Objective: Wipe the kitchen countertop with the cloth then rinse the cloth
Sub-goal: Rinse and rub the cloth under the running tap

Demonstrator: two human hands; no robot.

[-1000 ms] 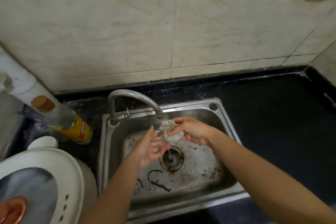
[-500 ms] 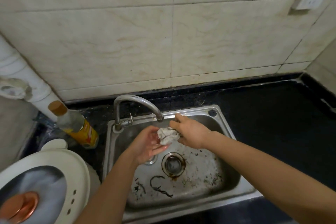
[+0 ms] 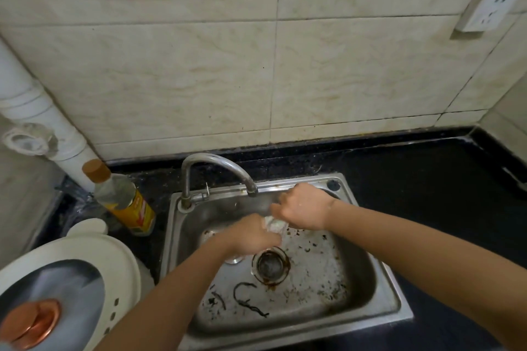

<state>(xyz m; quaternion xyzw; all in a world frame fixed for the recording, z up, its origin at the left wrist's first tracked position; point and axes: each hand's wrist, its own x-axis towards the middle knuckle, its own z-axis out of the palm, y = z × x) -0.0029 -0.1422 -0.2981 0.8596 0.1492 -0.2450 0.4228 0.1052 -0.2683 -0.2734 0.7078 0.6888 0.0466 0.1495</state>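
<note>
both hands are in the middle of the frame, over the sink (image 3: 395, 303). the right hand (image 3: 305, 208) is curled in a fist round the top of the cloth (image 3: 274, 226). the left hand (image 3: 253, 234) grips the lower end. only a small white bit of the cloth shows between them. i think they hold it at two ends so they can twist or squeeze it. they hold it over the sink so dirty water drips down to the drain (image 3: 269, 263) and not on the bench (image 3: 427, 179).

the hands sit just under the tip of the tap (image 3: 219, 164), so water would fall right on the cloth. i cannot tell if water runs now.

the bench is dark and lies at the right of the frame and behind the sink. it looks like the wiping is done and this is the rinse part. the sink floor has dark bits on it, so the cloth is best kept up off it.

a bottle (image 3: 125, 202) with a yellow label stands left of the sink, well apart from the hands. a white lid (image 3: 94, 253) fills the lower left corner.
</note>
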